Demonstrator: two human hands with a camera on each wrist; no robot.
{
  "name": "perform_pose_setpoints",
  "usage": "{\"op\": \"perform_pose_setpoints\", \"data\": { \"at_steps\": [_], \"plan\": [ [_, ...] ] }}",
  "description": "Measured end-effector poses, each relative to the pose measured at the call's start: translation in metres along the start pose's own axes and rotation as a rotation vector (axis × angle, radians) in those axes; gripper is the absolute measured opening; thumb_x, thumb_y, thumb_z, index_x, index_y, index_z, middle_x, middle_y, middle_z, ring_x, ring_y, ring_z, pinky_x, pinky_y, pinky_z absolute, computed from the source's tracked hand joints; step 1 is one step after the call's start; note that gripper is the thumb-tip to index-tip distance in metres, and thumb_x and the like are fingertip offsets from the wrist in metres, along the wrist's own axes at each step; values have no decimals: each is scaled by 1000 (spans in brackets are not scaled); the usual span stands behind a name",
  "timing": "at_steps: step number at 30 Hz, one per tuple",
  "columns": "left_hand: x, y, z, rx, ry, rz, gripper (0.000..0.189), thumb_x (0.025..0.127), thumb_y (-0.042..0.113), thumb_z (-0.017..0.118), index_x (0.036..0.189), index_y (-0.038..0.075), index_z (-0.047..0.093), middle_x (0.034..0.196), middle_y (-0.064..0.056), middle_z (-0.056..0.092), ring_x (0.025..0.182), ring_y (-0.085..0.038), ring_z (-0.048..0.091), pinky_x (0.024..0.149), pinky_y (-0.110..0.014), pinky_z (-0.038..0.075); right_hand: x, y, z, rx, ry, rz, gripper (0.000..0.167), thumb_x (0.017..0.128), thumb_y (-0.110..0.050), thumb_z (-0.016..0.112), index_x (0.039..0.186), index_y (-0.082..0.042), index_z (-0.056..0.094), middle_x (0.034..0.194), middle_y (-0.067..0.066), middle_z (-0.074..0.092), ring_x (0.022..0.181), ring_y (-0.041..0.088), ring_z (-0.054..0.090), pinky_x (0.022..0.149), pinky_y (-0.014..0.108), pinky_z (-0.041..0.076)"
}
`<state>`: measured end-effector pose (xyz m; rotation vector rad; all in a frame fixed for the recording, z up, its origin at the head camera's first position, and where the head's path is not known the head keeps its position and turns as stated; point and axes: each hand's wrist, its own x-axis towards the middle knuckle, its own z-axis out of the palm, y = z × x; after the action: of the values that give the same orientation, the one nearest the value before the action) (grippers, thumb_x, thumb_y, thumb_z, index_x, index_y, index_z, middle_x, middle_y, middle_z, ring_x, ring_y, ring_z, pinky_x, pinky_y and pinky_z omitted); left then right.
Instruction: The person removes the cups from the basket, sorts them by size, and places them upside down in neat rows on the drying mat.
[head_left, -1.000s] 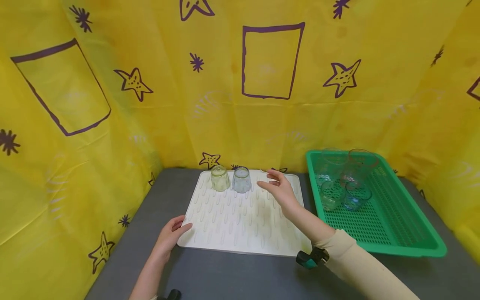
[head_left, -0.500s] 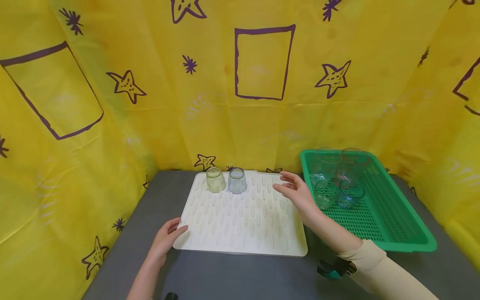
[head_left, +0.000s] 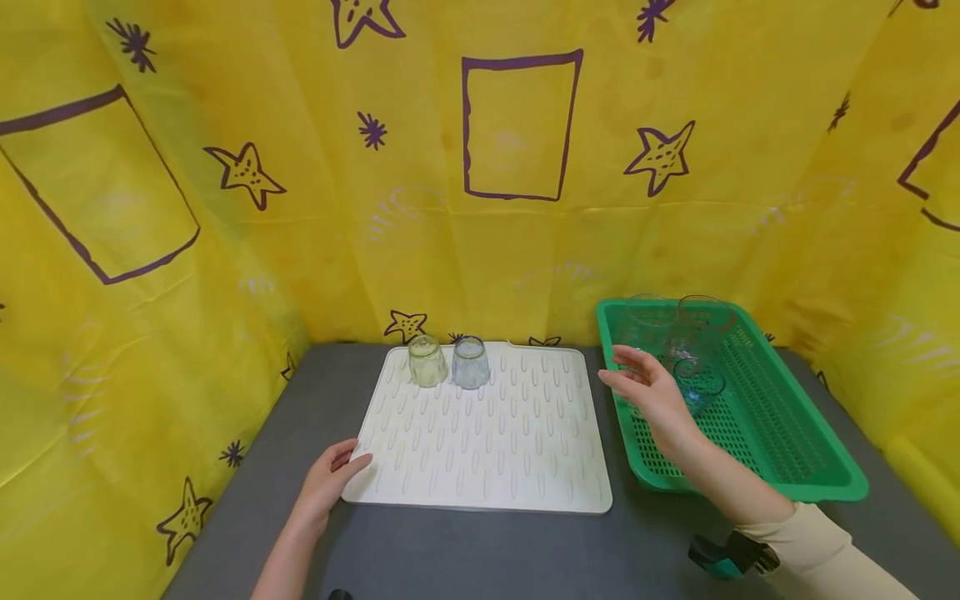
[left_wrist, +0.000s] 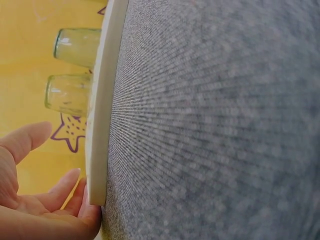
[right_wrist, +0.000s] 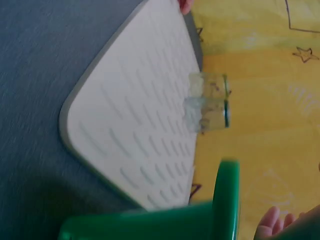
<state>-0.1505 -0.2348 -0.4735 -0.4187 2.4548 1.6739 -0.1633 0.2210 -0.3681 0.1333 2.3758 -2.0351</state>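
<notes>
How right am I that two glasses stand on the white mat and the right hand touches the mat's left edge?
Not quite: the left hand touches the left edge of the white mat, as the left wrist view shows. The two glasses do stand on it.

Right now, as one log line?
Left hand: touching white mat edge; Right hand: empty, over green basket; Mat: yellowish glass, bluish glass side by side; Basket: more glasses
</notes>
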Motion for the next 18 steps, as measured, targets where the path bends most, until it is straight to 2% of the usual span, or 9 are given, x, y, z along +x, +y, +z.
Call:
{"op": "perform_pose_setpoints", "data": {
  "at_steps": [11,18],
  "plan": [
    [1,0,0,2,-13,-6,66,93,26,66,143,-6,37,143,-28,37,131,-38,33,108,-51,30,-1,4,-45,-122,18,-24,73,94,-38,65,151,-9,30,140,6,38,119,18,41,93,30,42],
    [1,-1,0,5,-13,0,67,93,27,66,143,-6,37,143,-28,37,131,-39,33,108,-51,30,5,9,-67,-181,43,-13,77,93,-40,66,151,-7,28,143,13,35,122,28,36,97,51,33]
  ]
}}
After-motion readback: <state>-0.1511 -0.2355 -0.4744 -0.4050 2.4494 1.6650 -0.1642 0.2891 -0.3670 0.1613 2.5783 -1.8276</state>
